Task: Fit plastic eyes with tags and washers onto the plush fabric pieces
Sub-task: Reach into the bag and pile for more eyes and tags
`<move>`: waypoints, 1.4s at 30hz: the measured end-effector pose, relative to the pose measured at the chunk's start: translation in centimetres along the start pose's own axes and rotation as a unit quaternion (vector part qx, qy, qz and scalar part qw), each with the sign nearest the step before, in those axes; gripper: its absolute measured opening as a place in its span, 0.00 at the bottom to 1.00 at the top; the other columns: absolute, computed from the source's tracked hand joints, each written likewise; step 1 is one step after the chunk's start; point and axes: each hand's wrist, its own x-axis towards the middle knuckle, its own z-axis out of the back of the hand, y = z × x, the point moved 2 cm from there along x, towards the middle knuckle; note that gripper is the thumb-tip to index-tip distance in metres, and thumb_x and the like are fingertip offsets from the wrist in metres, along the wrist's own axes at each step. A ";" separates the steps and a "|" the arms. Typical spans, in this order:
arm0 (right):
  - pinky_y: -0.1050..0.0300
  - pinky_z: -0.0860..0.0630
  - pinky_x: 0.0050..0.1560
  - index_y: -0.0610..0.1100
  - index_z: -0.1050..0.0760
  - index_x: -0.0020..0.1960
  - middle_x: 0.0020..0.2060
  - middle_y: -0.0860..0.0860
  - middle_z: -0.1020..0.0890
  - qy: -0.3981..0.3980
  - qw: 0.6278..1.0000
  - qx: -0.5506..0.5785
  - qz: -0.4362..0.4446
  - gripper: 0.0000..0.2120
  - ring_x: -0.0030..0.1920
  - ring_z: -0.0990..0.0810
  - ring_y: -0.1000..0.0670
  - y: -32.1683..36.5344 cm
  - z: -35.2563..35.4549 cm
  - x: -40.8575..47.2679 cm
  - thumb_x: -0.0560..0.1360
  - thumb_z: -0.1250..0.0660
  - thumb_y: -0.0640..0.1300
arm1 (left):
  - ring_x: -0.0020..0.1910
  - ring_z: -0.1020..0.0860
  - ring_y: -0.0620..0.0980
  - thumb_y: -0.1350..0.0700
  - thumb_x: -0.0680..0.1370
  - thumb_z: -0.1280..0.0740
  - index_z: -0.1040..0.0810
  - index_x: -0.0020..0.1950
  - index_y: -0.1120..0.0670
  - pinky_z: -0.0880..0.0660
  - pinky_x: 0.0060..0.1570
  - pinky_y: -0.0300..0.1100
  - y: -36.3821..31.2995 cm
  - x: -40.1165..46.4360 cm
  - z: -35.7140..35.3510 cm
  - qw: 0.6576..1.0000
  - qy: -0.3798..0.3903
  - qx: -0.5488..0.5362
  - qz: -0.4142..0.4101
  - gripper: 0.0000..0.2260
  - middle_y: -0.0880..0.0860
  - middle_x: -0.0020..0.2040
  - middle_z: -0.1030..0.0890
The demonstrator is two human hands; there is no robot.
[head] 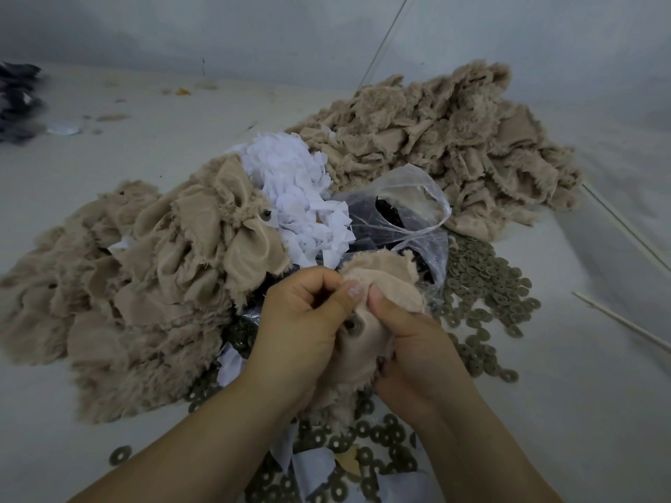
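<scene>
Left: heap of tan plush pieces (pixel 145 270) on the table (pixel 599 357). Left hand (pixel 303 335) and right hand (pixel 410 343) both pinch one plush piece (pixel 381 274) at centre, thumbs pressed on its backing beside a washer (pixel 350 324). Behind: white tags (pixel 297 186), clear bag (pixel 399 212). Right: loose washers (pixel 486 285), second plush heap (pixel 454 139).

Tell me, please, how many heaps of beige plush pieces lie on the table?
2: one heap left of both hands, one heap at the far right behind the plastic bag. More may be hidden.
</scene>
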 end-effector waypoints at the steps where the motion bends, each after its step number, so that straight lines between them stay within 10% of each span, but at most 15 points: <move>1: 0.39 0.27 0.67 0.34 0.24 0.65 0.58 0.37 0.18 0.005 1.000 0.007 -0.001 0.24 0.61 0.19 0.38 0.0 0.0 0.0 0.74 0.34 0.46 | 0.37 0.21 0.52 0.55 0.73 0.29 0.19 0.37 0.56 0.21 0.40 0.44 -0.1 0.0 0.0 1.000 0.005 -0.016 0.008 0.07 0.61 0.37 0.19; 13: 0.46 0.24 0.63 0.35 0.25 0.68 0.62 0.36 0.20 0.070 0.995 -0.005 -0.070 0.23 0.64 0.22 0.38 0.2 0.8 0.2 0.77 0.39 0.47 | 0.38 0.26 0.72 0.54 0.73 0.29 0.19 0.38 0.59 0.25 0.40 0.65 -0.4 0.0 0.6 0.999 0.029 0.028 -0.017 0.08 0.71 0.39 0.23; 20: 0.55 0.18 0.44 0.41 0.17 0.54 0.49 0.42 0.15 0.073 0.991 -0.106 0.041 0.14 0.46 0.16 0.47 2.9 2.1 0.5 0.77 0.34 0.50 | 0.37 0.21 0.52 0.48 0.69 0.28 0.17 0.37 0.53 0.20 0.44 0.48 0.2 1.2 2.0 0.999 -0.025 -0.026 0.028 0.09 0.56 0.36 0.18; 22: 0.62 0.25 0.32 0.46 0.16 0.40 0.35 0.49 0.18 -0.035 0.952 -0.281 0.114 0.15 0.33 0.21 0.54 4.1 3.5 0.8 0.78 0.35 0.54 | 0.39 0.22 0.51 0.48 0.70 0.28 0.17 0.37 0.53 0.21 0.47 0.47 0.6 1.8 3.0 0.996 -0.045 -0.058 0.050 0.08 0.55 0.37 0.18; 26: 0.55 0.25 0.30 0.47 0.21 0.41 0.30 0.50 0.21 -0.263 0.735 -0.552 0.293 0.11 0.31 0.22 0.49 6.5 6.1 2.2 0.80 0.35 0.47 | 0.39 0.21 0.50 0.49 0.70 0.28 0.16 0.38 0.52 0.21 0.44 0.43 0.9 2.0 3.6 0.995 -0.041 -0.066 0.055 0.07 0.54 0.37 0.18; 30: 0.68 0.32 0.26 0.48 0.21 0.36 0.29 0.56 0.21 -0.242 0.616 -0.691 0.292 0.08 0.30 0.23 0.56 7.0 5.1 3.3 0.75 0.30 0.42 | 0.37 0.21 0.48 0.51 0.70 0.29 0.17 0.36 0.52 0.21 0.41 0.40 0.8 1.7 3.0 0.994 -0.042 -0.087 0.060 0.06 0.53 0.36 0.18; 42: 0.60 0.31 0.34 0.41 0.14 0.46 0.39 0.44 0.15 -0.035 0.571 -0.756 0.318 0.08 0.40 0.18 0.42 2.5 1.0 3.4 0.71 0.30 0.35 | 0.36 0.20 0.51 0.52 0.69 0.30 0.17 0.36 0.54 0.19 0.37 0.43 -0.7 2.1 4.1 0.982 -0.069 -0.163 0.071 0.07 0.56 0.37 0.18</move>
